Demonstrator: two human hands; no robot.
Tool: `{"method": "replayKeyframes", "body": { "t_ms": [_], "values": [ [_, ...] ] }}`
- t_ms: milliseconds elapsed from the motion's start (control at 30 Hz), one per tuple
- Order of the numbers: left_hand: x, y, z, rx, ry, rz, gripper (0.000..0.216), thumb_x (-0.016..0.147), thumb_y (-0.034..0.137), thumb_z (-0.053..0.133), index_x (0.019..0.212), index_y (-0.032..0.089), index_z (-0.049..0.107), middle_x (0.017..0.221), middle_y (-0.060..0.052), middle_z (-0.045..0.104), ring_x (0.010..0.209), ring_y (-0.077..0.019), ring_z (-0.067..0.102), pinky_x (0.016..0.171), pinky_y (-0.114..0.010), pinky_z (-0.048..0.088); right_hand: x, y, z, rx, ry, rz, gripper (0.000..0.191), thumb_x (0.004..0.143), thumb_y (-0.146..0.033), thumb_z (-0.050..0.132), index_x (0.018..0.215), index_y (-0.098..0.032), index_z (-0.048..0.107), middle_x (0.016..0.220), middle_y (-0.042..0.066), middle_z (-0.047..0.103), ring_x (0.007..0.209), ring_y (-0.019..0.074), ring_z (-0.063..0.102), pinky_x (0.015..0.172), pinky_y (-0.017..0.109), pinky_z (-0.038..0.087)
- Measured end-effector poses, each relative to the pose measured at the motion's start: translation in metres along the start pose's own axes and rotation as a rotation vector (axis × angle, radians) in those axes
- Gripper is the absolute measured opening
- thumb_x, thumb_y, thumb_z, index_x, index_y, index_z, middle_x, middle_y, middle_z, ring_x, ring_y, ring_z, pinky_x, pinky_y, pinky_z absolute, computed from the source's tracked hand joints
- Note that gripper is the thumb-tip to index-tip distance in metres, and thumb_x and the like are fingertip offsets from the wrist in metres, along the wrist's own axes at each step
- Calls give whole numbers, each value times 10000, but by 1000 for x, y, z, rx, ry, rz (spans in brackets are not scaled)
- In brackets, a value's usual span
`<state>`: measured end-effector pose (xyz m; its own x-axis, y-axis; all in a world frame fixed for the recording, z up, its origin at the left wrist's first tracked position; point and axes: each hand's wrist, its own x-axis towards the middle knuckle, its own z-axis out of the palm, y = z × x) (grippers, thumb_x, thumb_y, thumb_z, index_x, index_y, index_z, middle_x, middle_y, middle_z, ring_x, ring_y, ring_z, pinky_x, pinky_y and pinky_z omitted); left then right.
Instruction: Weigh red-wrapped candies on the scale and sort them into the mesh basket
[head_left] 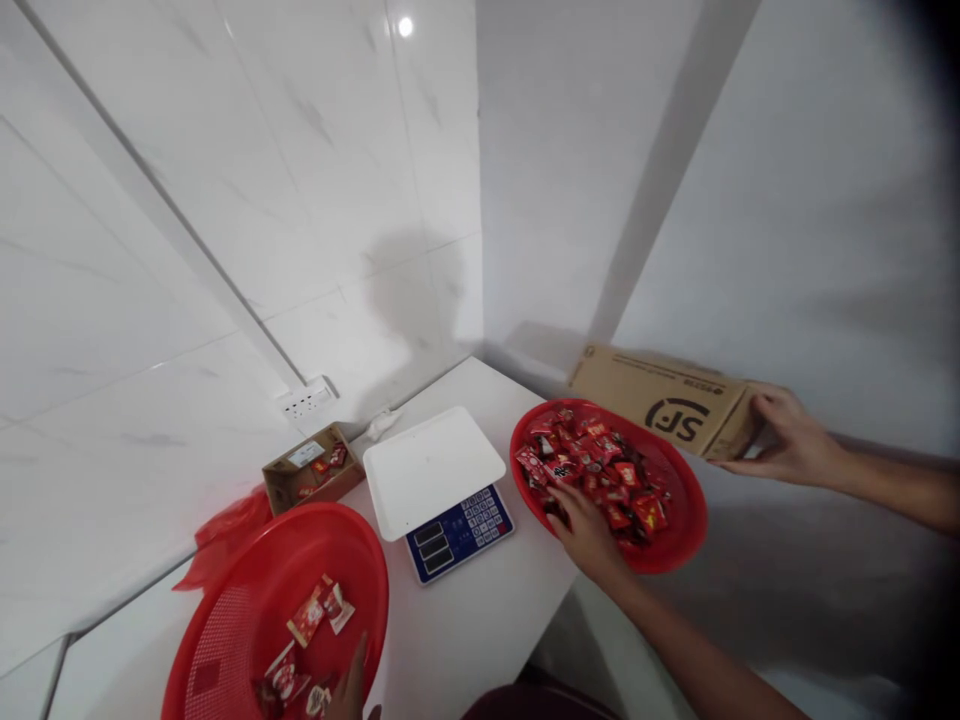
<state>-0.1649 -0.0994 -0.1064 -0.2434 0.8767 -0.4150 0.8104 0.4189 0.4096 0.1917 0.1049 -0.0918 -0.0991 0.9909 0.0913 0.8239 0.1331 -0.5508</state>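
Note:
My right hand (587, 532) lies palm down in the right red basket (686, 540). Its fingers curl into the pile of red candy packets (600, 465). My left hand (346, 692) shows only at the bottom edge, thumb up, inside the left red basket (247, 590). It is beside a few loose packets (319, 608); its fingers are cut off. Between the baskets stands a digital scale (435, 470) with a bare white pan and a blue keypad.
Another person's hand (791, 440) reaches in from the right and holds a cardboard box (660, 400) tilted over the right basket. A small open carton (311, 468) and a red plastic bag (225, 530) lie at the back left, under a wall socket (306, 400).

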Motion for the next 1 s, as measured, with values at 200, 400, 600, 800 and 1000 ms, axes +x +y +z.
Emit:
{"method": "replayKeyframes", "body": {
  "t_ms": [200,400,600,800,1000],
  "values": [
    [6,26,15,-46,429,141,565,813,307,339,1336,108,267,1365,-158,373,1304,-271,258,1050,-432,272,-3,37,-3,-215,-41,181,487,771,-262,462,1241,-136,443,1313,158,409,1196,268,389,936,397,366],
    [2,82,22,-182,470,286,498,818,319,400,1292,171,358,1360,-134,392,1281,-261,312,1025,-474,315,11,30,-8,-296,-52,310,467,786,-407,456,1194,-181,486,1256,140,474,1146,281,423,848,450,383],
    [-1,101,27,-263,348,312,477,810,280,415,1276,182,397,1357,-122,404,1275,-260,326,1031,-478,308,31,28,-12,-191,-20,435,298,755,-367,494,927,-181,651,1055,149,589,1044,307,489,791,460,379],
    [1,85,34,-283,341,308,459,810,274,408,1258,176,424,1338,-124,431,1267,-260,340,1038,-473,299,24,43,-17,2,-1,386,229,755,-293,458,791,-192,661,898,70,669,873,211,588,739,318,417],
    [1,89,31,-307,302,309,436,803,285,416,1220,172,475,1307,-131,470,1255,-269,359,1027,-480,311,12,41,-41,267,113,289,258,731,-393,440,744,-183,589,778,53,663,724,196,601,680,301,439]
  ]
}}
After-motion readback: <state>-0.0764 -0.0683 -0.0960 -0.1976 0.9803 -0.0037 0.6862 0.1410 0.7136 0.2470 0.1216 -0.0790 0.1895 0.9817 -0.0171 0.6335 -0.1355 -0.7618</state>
